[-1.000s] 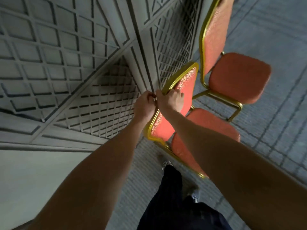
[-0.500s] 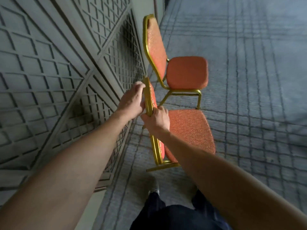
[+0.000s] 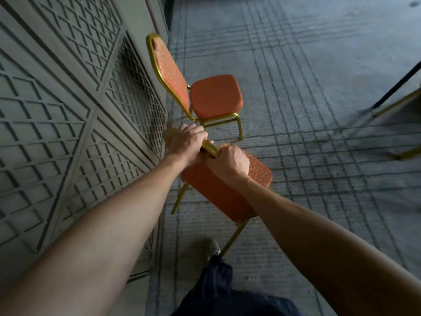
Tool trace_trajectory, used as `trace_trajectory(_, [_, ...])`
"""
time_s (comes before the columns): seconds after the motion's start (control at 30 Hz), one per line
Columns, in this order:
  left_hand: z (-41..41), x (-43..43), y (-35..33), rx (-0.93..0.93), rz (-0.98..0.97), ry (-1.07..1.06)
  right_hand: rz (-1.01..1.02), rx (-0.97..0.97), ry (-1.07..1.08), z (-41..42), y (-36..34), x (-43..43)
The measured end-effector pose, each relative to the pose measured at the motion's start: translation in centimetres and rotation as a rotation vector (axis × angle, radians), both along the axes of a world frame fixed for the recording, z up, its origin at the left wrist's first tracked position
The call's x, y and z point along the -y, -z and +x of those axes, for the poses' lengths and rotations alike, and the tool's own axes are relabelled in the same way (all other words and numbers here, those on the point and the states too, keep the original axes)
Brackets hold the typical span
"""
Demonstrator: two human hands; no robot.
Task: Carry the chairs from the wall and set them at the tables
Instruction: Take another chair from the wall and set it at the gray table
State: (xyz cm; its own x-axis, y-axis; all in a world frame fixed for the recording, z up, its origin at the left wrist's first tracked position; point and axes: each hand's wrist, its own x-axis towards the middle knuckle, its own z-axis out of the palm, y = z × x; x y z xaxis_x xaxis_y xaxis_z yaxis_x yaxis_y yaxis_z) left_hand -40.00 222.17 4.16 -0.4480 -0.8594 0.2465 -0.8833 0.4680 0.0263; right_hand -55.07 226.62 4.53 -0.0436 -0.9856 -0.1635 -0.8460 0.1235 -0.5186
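A latticed wall (image 3: 68, 110) is seen along the left, and grey carpet (image 3: 319, 65) lined with a dark grid is spread to its right. The far chair (image 3: 214, 96) is stood with its back just beside the wall. The near chair (image 3: 218, 192) is held tilted close to the wall; its gold top rail is clasped by the left hand (image 3: 186, 142) and the right hand (image 3: 230, 163), fingers curled round it, side by side. Open carpet is left right of both chairs. Furniture legs (image 3: 396, 86) are seen at the right edge, well apart from the chairs
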Motion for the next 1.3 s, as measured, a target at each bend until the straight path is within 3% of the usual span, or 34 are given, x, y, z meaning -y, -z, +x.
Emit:
trace_trajectory(0.23, [-12.2, -8.3, -1.5, -0.14, -0.039, 0.04, -0.158, -0.019, 0.11, -11.6, -1.1, -7.5])
trace_trajectory(0.47, [-21.8, -14.0, -3.3, -0.138, -0.027, -0.028, -0.207, -0.053, 0.082, -21.5, -1.5, -12.1])
trace_trajectory(0.63, [-28.5, -12.6, -5.5, -0.078, -0.079, 0.227, -0.361, -0.022, 0.212, -28.2, -2.7, -13.7])
trace_trajectory(0.9, [-43.7, -11.2, -5.6, -0.159, -0.026, 0.462, -0.45, -0.249, 0.403, -41.7, -5.1, -16.7])
trace_trajectory(1.3, [-71.9, -21.1, -5.4, -0.206, 0.062, 0.934, -0.437, -0.401, 0.784, -64.9, -4.9, -31.5])
